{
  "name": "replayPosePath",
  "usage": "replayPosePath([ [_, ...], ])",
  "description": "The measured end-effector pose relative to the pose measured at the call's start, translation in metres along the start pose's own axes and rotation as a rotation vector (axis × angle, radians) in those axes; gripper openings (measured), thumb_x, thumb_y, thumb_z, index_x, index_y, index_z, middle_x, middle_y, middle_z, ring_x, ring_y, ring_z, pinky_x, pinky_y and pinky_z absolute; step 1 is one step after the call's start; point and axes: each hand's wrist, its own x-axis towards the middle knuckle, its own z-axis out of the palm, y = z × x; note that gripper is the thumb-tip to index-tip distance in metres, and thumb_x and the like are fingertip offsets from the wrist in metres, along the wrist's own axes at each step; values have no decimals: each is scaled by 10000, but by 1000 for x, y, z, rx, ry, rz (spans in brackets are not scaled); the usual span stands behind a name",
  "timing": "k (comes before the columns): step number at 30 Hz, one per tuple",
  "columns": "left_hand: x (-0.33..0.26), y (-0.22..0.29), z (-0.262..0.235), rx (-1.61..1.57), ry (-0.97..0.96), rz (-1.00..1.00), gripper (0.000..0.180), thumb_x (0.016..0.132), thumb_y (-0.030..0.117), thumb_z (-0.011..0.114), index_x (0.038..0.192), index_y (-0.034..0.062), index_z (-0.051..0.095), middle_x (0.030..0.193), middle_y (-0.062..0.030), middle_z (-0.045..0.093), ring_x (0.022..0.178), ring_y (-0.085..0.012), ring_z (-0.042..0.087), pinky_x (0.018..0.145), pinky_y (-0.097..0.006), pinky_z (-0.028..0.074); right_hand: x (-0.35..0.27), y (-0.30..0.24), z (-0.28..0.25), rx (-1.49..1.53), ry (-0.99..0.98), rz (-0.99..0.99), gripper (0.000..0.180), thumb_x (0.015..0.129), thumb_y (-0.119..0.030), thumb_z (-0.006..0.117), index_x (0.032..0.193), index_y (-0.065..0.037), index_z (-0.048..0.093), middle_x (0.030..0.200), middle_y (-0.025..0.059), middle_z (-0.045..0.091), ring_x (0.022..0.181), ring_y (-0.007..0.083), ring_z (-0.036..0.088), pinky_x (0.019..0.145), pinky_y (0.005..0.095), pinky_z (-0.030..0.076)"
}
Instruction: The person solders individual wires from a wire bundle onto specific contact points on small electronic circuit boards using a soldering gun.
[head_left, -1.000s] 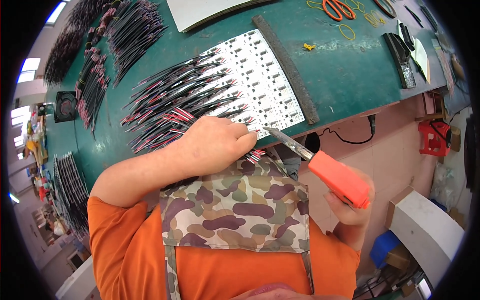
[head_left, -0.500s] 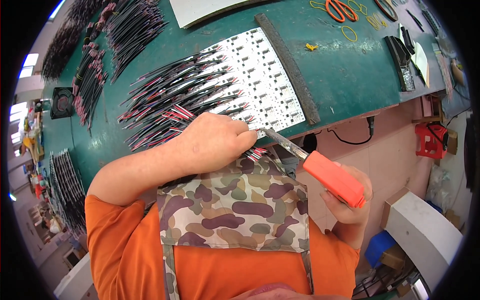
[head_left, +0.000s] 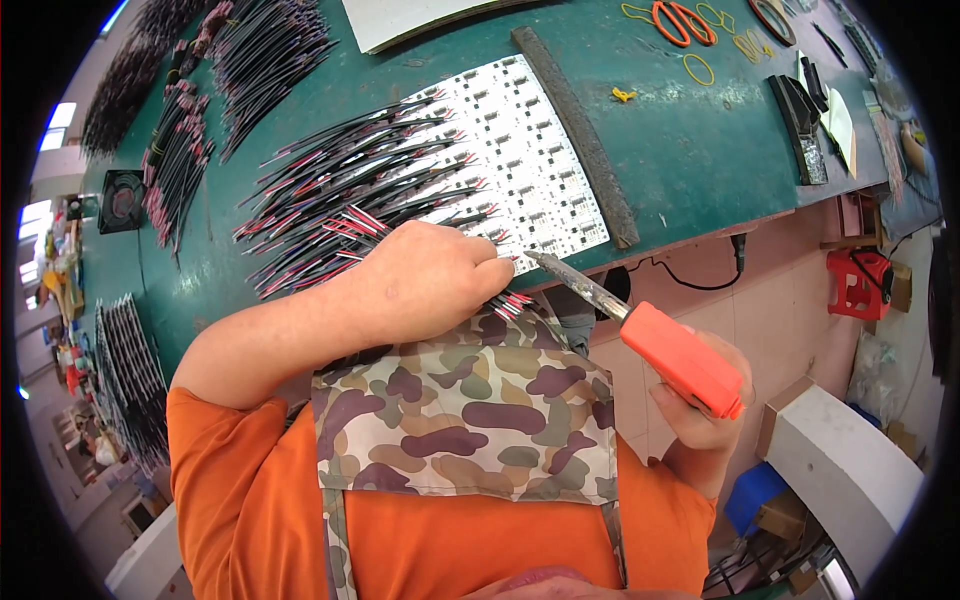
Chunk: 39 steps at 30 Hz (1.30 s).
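Note:
My left hand (head_left: 435, 280) is closed around a bundle of black, red and white wires (head_left: 355, 226). Stripped-looking wire ends poke out below its fingers, and its fingertips rest by the near edge of a white circuit board panel (head_left: 545, 175). In my right hand (head_left: 708, 410) is a soldering iron (head_left: 680, 360) with a red handle. Its tip hovers at the panel's near edge, just right of my left fingers. Rows of black and red wires (head_left: 350, 170) lie across the panel's left part, their ends at its pads.
A dark bar (head_left: 575, 140) lies along the panel's right side on the green table (head_left: 690, 150). Wire bundles (head_left: 265, 65) are heaped at the far left, near a small black fan (head_left: 123, 203). Orange-handled scissors (head_left: 685, 22) and rubber bands lie at the far right, beyond a black holder (head_left: 798, 130).
The soldering iron has shifted slightly right, its tip moving away from my left fingertips. My left hand has stayed almost in place.

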Motion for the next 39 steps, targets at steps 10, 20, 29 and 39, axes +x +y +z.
replayPosePath([
  [10, 1, -6, -7, -61, -40, 54, 111, 821, 125, 553, 894, 46, 578, 807, -104, 606, 777, -306, 653, 646, -413, 539, -1, 1, -1, -67, -22, -17, 530, 697, -104, 766, 1179, 53, 609, 940, 116, 668, 716, 216, 628, 675, 339, 496],
  [20, 3, -10, -9, -108, -97, 38, 147, 827, 120, 548, 943, 44, 597, 857, -124, 618, 833, -332, 649, 701, -431, 534, 3, -6, 2, -60, -43, 50, 510, 705, -105, 752, 1173, 41, 612, 915, 96, 680, 706, 226, 641, 664, 345, 497],
  [29, 2, -14, -5, -64, -31, 86, 286, 778, 83, 608, 1060, 51, 647, 809, -84, 605, 766, -291, 636, 651, -397, 519, 4, -5, 2, -47, -64, 55, 494, 692, -87, 750, 1149, 39, 610, 891, 96, 677, 690, 221, 639, 659, 340, 500],
  [39, 3, -13, -5, -62, -31, 90, 291, 784, 83, 609, 1071, 57, 649, 819, -83, 612, 779, -291, 641, 652, -397, 522, 2, -6, 0, -65, -71, 47, 488, 693, -77, 745, 1146, 40, 606, 879, 93, 679, 688, 218, 643, 663, 327, 502],
])
